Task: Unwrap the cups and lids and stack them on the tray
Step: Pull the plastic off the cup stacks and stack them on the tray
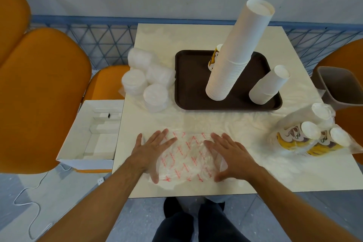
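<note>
A: Biggest first?
B: Table (pixel 216 120), pale top, both hands on its near part. Orange chairs (pixel 39 94) well off to the left of the left fingers.
A: Next?
B: Brown tray (pixel 188 76), beyond the fingertips, well apart. On it: tall stack of white cups (pixel 233 57), upside down, leaning right; short stack (pixel 267 86) right of it; a printed cup (pixel 215 57) behind the tall one, mostly hidden.
A: Box?
B: White carton (pixel 92 133), open, left of the left hand, off the table edge. Grey bin (pixel 341 86) far right.
A: Lids?
B: Wrapped lid stacks (pixel 149 80), four approx, beyond the left fingers, just left of the tray. Wrapped printed cups (pixel 312 133) lie on their sides, right of the right fingers.
A: Hands?
B: Left hand (pixel 155 151) and right hand (pixel 229 155) both flat, fingers straight and spread wide, pressing a clear plastic wrapper (pixel 188 155) w/ red print. Wrapper lies under and between the fingers.
</note>
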Action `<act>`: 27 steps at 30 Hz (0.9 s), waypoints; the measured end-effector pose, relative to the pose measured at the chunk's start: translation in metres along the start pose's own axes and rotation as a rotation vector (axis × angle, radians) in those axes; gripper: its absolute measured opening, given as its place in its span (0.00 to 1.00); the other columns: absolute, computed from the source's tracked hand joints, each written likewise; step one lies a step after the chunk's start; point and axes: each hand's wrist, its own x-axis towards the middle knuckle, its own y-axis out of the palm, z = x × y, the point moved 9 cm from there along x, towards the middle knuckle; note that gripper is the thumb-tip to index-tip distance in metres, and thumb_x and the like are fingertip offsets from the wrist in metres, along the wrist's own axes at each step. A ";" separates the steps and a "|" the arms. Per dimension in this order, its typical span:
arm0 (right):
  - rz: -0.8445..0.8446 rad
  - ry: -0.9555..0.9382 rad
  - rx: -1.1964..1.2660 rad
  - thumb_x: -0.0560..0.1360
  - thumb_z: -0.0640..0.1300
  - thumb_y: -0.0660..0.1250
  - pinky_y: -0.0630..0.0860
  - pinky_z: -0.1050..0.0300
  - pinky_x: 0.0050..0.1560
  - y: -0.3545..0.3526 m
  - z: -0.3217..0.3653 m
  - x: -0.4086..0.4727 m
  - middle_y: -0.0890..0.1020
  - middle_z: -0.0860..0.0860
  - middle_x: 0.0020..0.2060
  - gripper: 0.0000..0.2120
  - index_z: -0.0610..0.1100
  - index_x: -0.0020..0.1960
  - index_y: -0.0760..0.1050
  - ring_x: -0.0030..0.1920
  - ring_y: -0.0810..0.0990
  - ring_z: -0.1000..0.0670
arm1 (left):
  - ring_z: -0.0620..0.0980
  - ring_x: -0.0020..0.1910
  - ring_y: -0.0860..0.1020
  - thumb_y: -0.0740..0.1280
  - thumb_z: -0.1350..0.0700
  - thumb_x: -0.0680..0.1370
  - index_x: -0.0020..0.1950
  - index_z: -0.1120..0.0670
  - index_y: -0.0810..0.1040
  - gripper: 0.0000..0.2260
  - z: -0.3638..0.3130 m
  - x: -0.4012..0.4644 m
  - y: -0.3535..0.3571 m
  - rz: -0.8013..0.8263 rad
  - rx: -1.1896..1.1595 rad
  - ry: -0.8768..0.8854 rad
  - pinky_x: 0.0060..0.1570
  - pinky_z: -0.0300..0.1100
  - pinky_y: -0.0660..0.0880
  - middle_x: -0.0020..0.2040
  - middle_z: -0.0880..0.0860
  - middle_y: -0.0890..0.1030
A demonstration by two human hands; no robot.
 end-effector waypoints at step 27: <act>-0.528 0.281 1.106 0.67 0.44 0.81 0.75 0.40 0.67 -0.200 -0.073 0.061 0.73 0.51 0.71 0.50 0.53 0.79 0.54 0.69 0.74 0.44 | 0.56 0.80 0.47 0.59 0.43 0.82 0.81 0.47 0.50 0.31 -0.061 0.081 -0.118 -0.139 -0.311 -0.144 0.77 0.54 0.52 0.82 0.54 0.49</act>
